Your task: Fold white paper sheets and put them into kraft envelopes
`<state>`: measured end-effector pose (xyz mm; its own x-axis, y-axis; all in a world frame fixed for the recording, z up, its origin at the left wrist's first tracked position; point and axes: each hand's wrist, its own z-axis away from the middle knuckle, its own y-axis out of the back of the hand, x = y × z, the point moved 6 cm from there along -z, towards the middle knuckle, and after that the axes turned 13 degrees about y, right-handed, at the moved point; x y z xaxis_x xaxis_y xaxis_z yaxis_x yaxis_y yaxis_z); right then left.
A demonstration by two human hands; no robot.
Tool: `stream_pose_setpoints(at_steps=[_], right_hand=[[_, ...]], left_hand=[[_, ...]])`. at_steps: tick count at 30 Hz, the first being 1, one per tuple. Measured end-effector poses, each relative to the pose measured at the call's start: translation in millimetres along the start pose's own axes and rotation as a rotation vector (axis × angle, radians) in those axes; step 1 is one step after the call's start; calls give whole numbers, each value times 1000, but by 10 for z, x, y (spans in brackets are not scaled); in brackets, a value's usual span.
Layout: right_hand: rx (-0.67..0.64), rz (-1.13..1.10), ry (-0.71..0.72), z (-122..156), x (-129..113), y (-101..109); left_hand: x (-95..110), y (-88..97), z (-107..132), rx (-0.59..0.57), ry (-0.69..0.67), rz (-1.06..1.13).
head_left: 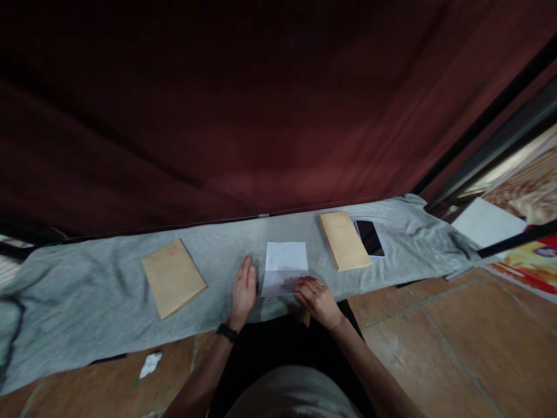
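Observation:
A white sheet of paper (pixel 286 255) with a fold line across its middle lies flat on the grey cloth in front of me. My right hand (pixel 317 297) rests on its lower right corner, fingers stretched out. Just left of the sheet, my left hand (pixel 244 289) stands on edge on the cloth with its fingers out straight, holding nothing. Farther left lies a brown envelope (pixel 173 278) with a faint red mark. To the right is a thicker stack of brown envelopes (pixel 346 241), set at a slant.
The grey cloth (pixel 100 290) covers a long narrow surface. A phone (pixel 369 238) lies beside the envelope stack. Behind hangs a dark red curtain (pixel 243 145). A crumpled white scrap (pixel 150 364) is on the tiled floor (pixel 435 337). Colourful printed packaging (pixel 533 261) stands at the right.

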<state>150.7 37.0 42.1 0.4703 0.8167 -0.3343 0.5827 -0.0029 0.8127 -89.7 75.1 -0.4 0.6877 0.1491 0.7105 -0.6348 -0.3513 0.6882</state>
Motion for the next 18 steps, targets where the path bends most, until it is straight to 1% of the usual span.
stream_pose_setpoints(at_steps=[3, 5, 7, 9, 11, 13, 15, 18], right_hand=[[-17, -46, -7, 191, 37, -94], [-38, -62, -22, 274, 77, -131], [-66, -73, -38, 322, 116, -157], [-87, -87, -48, 341, 144, -169], [-99, -93, -55, 344, 160, -169], [-105, -85, -69, 346, 172, -162], [-105, -71, -86, 354, 185, -151], [-85, -73, -95, 371, 203, -125]], left_hand=[[32, 0, -3, -28, -26, 15], [102, -18, 18, -93, -77, 16], [212, -46, 79, -205, -156, 13], [347, -70, 194, -348, -260, -4], [470, -85, 355, -485, -390, -69], [534, -86, 517, -566, -515, -179], [527, -74, 622, -566, -588, -278], [449, -28, 646, -472, -598, -320]])
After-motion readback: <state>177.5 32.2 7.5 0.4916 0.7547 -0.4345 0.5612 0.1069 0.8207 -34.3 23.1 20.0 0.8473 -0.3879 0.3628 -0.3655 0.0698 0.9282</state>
